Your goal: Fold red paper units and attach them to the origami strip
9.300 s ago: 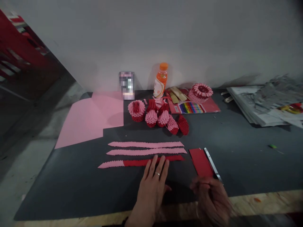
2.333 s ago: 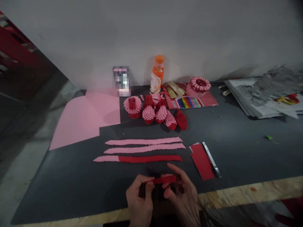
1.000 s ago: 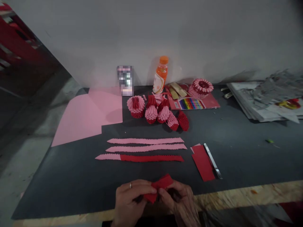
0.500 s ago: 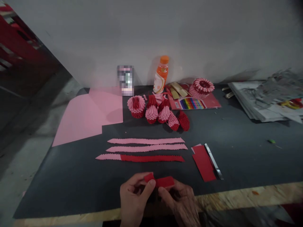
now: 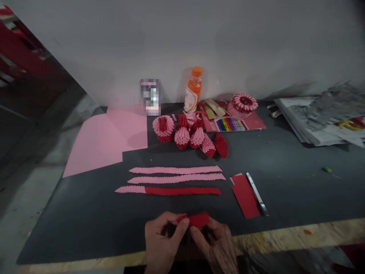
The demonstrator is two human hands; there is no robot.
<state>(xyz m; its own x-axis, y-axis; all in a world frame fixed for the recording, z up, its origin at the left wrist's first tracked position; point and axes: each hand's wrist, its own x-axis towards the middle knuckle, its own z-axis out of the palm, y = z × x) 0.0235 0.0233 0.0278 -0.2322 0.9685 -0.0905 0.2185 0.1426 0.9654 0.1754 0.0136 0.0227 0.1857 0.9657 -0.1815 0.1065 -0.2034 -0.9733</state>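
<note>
Near the table's front edge, my left hand [image 5: 164, 238] and my right hand [image 5: 215, 241] pinch a small red paper strip [image 5: 199, 220] between them. Its left end is mostly covered by my left thumb; the right end shows as a flat red piece. Beyond my hands lie two pink zigzag-edged paper strips [image 5: 176, 177] and a longer one that is part pink, part red [image 5: 182, 191]. Right of my hands rests a stack of red paper slips [image 5: 245, 196], with a metal-coloured utility knife [image 5: 257, 194] along its right side.
Folded red and pink paper pieces [image 5: 182, 133] stand mid-table, before an orange drink bottle [image 5: 193, 91]. Pink sheets [image 5: 105, 140] lie at left. A round paper piece [image 5: 243, 105] sits on a paper pack [image 5: 236, 125]. Papers [image 5: 310, 129] are piled at right.
The left end of the red strip has tipped down and shows less above my left thumb. The right end is raised slightly. Both hands keep hold, in nearly the same spot.
</note>
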